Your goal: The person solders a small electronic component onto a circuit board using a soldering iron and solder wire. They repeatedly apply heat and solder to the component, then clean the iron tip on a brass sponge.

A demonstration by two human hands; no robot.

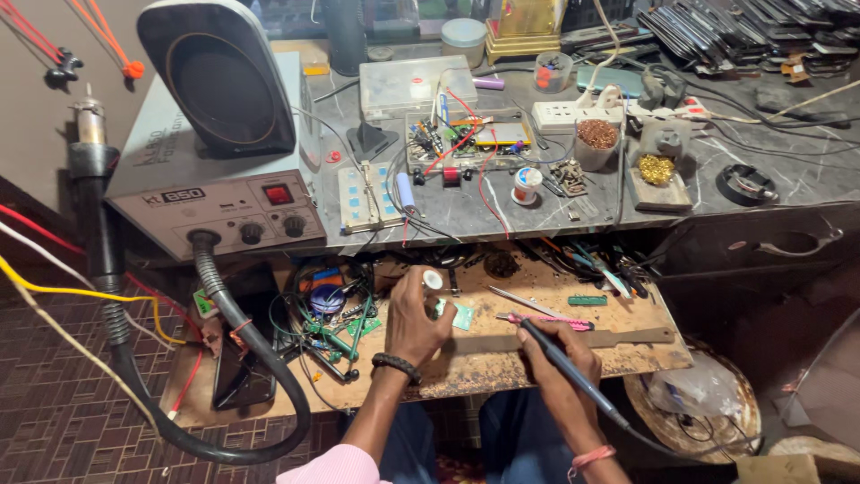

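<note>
Far left: I see a grey rework station (210, 193) with a black hose (242, 358) curling down past the wooden surface (502, 363), and a dark speaker (219, 76) standing on top of it.

Left of the hands: a tangle of wires and small green boards (336, 323) lies on the wooden surface, just beside my left wrist.

Left hand: my left hand (414, 318) comes up from the lower edge, forearm nearly upright, a dark bead bracelet (396, 365) at the wrist. The fingers are curled together around a small white-capped bottle (432, 280), clamped on it at the fingertips.

Green board: a small green circuit board (460, 315) lies flat on the wooden surface, touching or just beside the left fingertips; I cannot tell which.

Right hand: my right hand (560, 354) lies low over the near edge of the wooden surface, fingers closed on a dark soldering iron (560, 358) held like a pen, its tip slanting up-left toward the green board, its cord trailing down to the right.

Beside the iron: a pink-handled tool (546, 320) and a metal pair of tweezers (528, 303) lie just beyond the right hand.

Containers, upper stone surface: a clear cup (596, 143) holds coppery bits; to its right a stand (658, 175) holds a brass-coloured wool ball; a small clear tub (551, 72) farther back holds orange-red pieces.
</note>
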